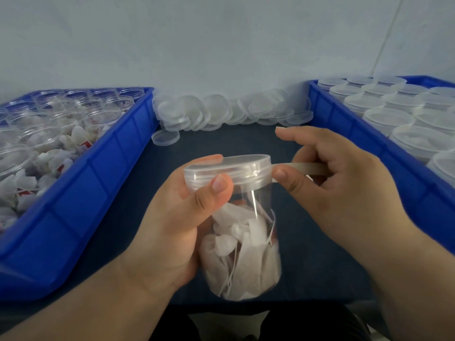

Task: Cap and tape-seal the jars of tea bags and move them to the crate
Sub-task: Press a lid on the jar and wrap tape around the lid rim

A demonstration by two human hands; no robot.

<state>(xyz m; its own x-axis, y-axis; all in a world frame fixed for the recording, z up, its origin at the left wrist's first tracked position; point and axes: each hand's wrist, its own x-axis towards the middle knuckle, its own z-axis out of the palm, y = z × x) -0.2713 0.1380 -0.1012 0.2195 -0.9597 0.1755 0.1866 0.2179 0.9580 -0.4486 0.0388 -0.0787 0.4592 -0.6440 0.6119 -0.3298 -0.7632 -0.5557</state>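
The left hand (172,225) grips a clear plastic jar (246,254) above the dark tabletop (221,141). The fingers curl round the jar's far side and the thumb lies across the front, its tip on the skirt of the translucent lid (229,166). The lid sits on the jar, and white tea bags (236,242) with thin strings fill the lower part. The jar is held upright, leaning slightly, midway between the two crates and touching neither. The right hand (339,178) is just beside the lid on its right, holding a narrow strip of tape (310,166). The thumb presses the strip where it meets the lid's side, the curled fingers hold the rest stretched out to the right, and the index finger sticks out straight above. At the left stands a blue crate (81,193) holding open jars (49,119) with tea bags, some bags loose among them. At the right a second blue crate (369,143) holds rows of capped jars (394,104). A heap of loose lids (221,112) lies against the wall between the crates, with a single lid (165,137) lying apart in front of it.
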